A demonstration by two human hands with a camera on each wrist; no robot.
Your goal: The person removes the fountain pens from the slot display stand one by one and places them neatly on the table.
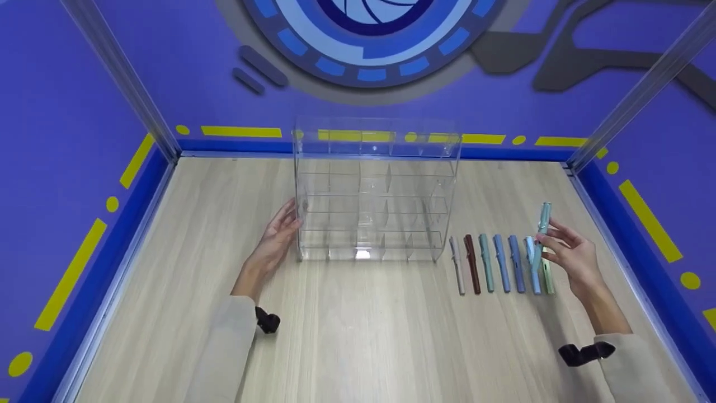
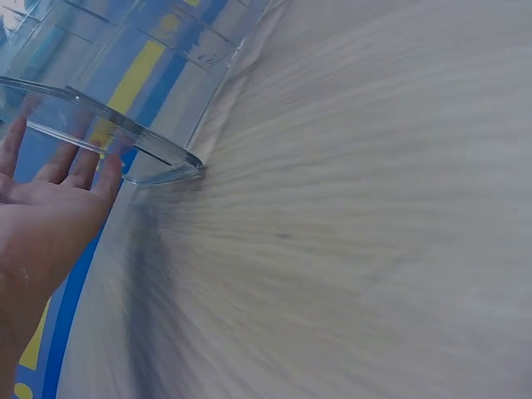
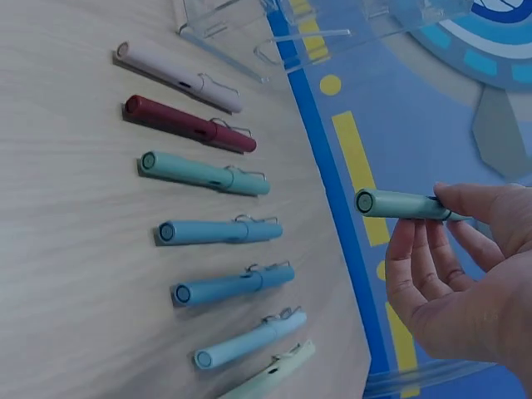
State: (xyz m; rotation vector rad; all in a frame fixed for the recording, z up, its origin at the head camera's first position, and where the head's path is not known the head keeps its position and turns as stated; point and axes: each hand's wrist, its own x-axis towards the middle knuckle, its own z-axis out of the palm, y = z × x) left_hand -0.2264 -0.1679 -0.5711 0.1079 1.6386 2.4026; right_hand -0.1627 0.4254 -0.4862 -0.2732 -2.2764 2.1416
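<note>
A mint-green pen is pinched between the thumb and fingertips of my right hand, held above the table at the right. Below and left of it lies a row of capped pens: pale pink-grey, dark red, green, several blue ones, and a pale green one partly behind the held pen. My left hand touches the left side of a clear acrylic rack with its fingers extended, as the left wrist view also shows. The rack's compartments hold no pens.
The rack stands upright at the middle of the wooden table. Purple-blue panels with yellow marks wall in the back and both sides. Metal posts stand at the back corners.
</note>
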